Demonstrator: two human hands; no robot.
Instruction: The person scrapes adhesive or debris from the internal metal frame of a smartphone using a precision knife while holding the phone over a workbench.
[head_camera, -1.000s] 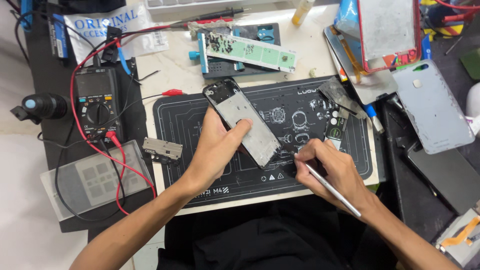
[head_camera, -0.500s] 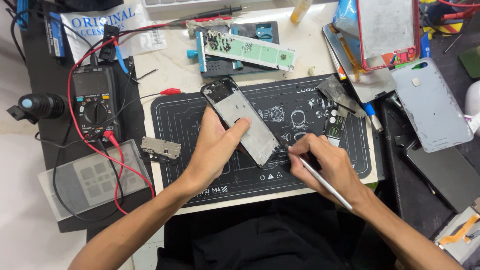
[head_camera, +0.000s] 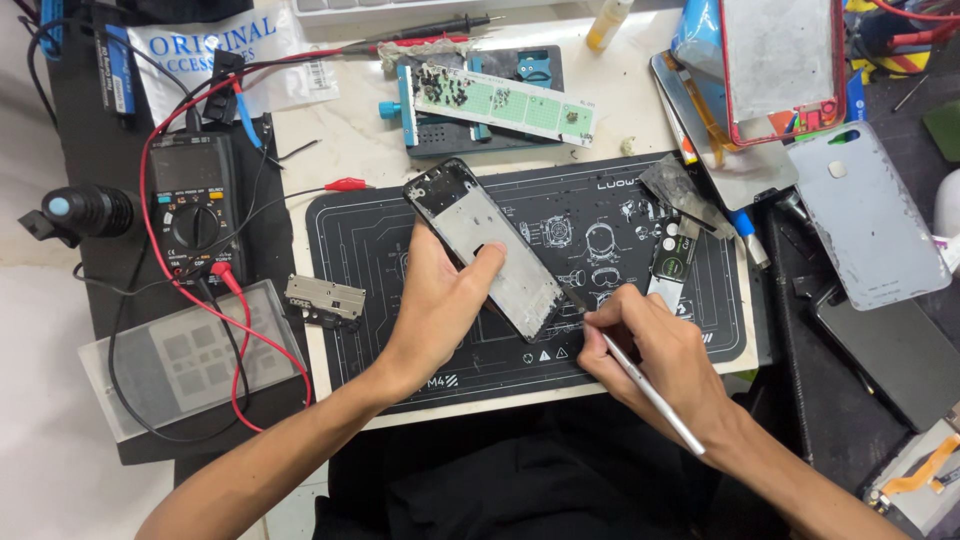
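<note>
My left hand (head_camera: 438, 305) grips an opened phone frame (head_camera: 482, 243), a long grey metal chassis lying diagonally over a black work mat (head_camera: 370, 240). My thumb rests on its inner plate. My right hand (head_camera: 665, 360) is closed on a thin silver tool (head_camera: 650, 388), held like a pen. The tool's tip touches the lower right corner of the phone frame. Both hands work near the middle of the mat.
A multimeter (head_camera: 190, 205) with red and black leads lies at the left beside a clear plastic box (head_camera: 190, 360). A small metal part (head_camera: 322, 298) sits on the mat's left edge. A green board in a blue holder (head_camera: 500, 100) lies behind. Phone back covers (head_camera: 865, 215) are stacked at the right.
The view has shifted slightly. My right hand and the tool tip have edged a little along the frame's lower corner. My left hand keeps its hold.
</note>
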